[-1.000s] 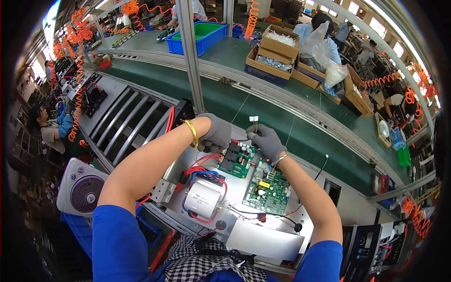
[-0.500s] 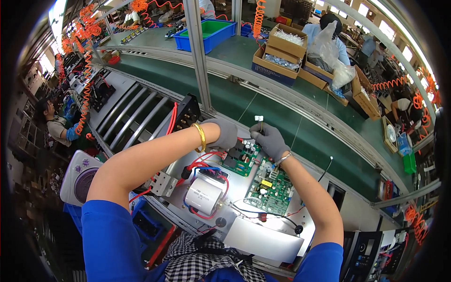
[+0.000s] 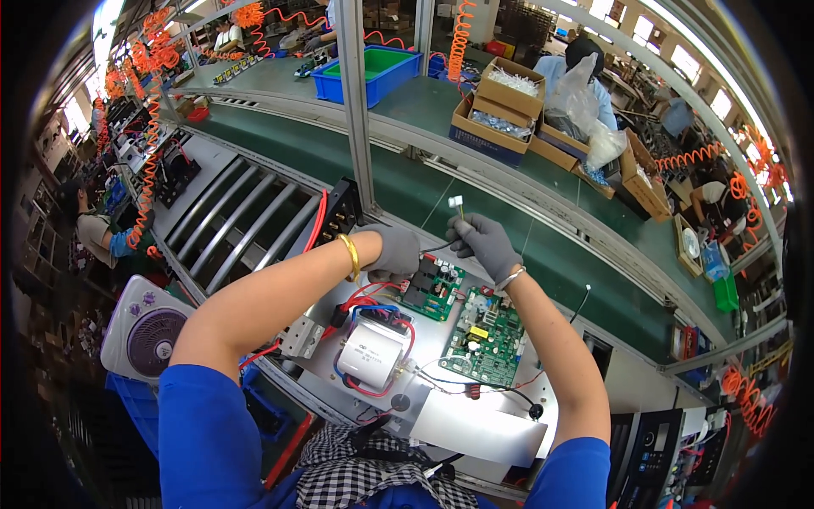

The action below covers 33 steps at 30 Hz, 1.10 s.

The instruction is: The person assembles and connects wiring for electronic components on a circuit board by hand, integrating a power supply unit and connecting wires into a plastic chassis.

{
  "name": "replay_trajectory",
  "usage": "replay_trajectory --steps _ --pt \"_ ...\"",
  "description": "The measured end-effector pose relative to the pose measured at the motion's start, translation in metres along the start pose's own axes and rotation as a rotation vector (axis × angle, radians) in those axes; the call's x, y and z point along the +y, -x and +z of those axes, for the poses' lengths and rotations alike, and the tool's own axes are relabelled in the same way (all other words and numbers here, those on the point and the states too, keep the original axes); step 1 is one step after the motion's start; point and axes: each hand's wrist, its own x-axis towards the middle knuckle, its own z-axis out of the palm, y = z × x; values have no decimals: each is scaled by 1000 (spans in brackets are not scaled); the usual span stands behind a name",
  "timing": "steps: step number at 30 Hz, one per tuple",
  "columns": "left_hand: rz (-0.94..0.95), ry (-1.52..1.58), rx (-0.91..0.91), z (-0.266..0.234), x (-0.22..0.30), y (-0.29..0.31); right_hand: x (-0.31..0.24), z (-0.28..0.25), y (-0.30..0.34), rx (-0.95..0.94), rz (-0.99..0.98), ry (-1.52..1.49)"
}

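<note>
- We have the cable (image 3: 438, 248) in our right hand (image 3: 485, 246), the grip narrow around it, its white connector (image 3: 455, 202) pointing up.
- The cable runs toward our left hand (image 3: 395, 254), curled beside the small board (image 3: 434, 290); we cannot tell what that grip holds.
- Nearer us, the big board (image 3: 483, 346) and the capacitor (image 3: 370, 358) sit on the metal plate (image 3: 426, 341).
- Well beyond stands a blue bin (image 3: 393, 83).

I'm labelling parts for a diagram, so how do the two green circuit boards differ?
The left circuit board is smaller than the right circuit board. The left one carries bulky black blocks; the right one shows a bright yellow component. Both are green and sit over the metal plate.
</note>
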Motion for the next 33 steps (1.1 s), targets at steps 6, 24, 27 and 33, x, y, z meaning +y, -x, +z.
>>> replay_trajectory --steps 6,24,27,33 --pt "-70 199 684 -14 -20 0 -26 14 -5 -49 -95 -191" --pt "388 524 1018 -17 -18 -15 -92 7 33 152 -107 207" --pt "457 96 1188 -14 -20 -18 -86 3 32 54 2 211" --pt "362 455 826 -20 -11 -5 -55 -11 36 -112 25 -200"
